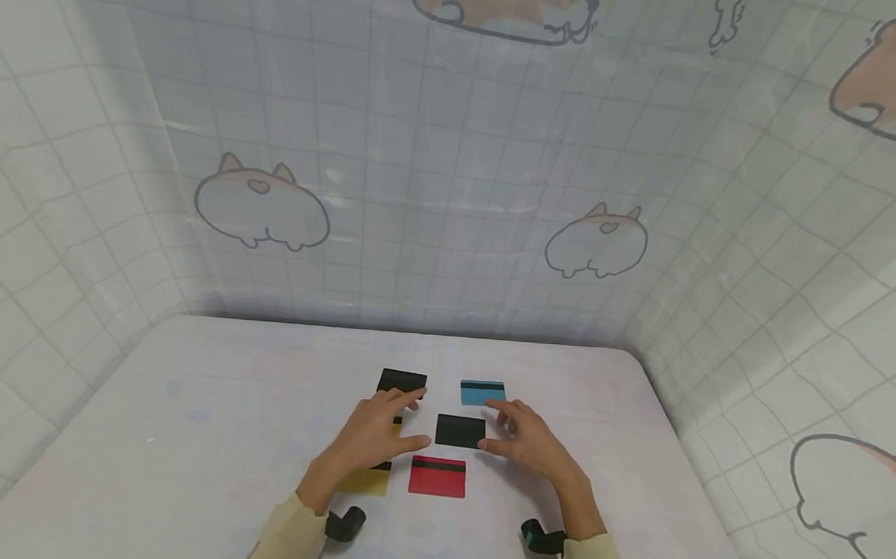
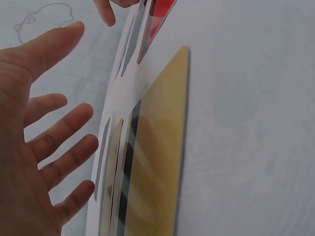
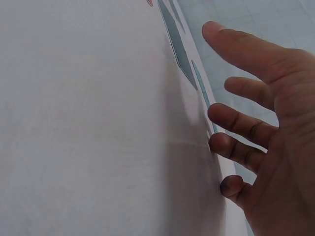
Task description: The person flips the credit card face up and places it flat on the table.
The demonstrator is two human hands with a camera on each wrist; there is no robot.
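Observation:
My left hand [image 1: 370, 431] hovers with fingers spread over the left column of cards. A black card [image 1: 402, 379] lies beyond its fingertips, a gold card [image 2: 160, 132] lies below the palm, and another yellow card [image 1: 397, 428] is mostly hidden under the hand. Fingers loosely bent, my right hand [image 1: 529, 437] holds nothing and is near the right edge of a second black card [image 1: 460, 431]. Its index finger overlaps the lower edge of a blue card [image 1: 482, 391] in the head view. Between the wrists, a red card [image 1: 437, 477] with a dark stripe lies flat.
The cards lie on a white table [image 1: 208, 436] with rounded far corners. A pale grid-patterned curtain [image 1: 434, 254] with cartoon animals surrounds its back and sides. Dark devices stick out at the left wrist [image 1: 345, 524] and right wrist [image 1: 542, 537].

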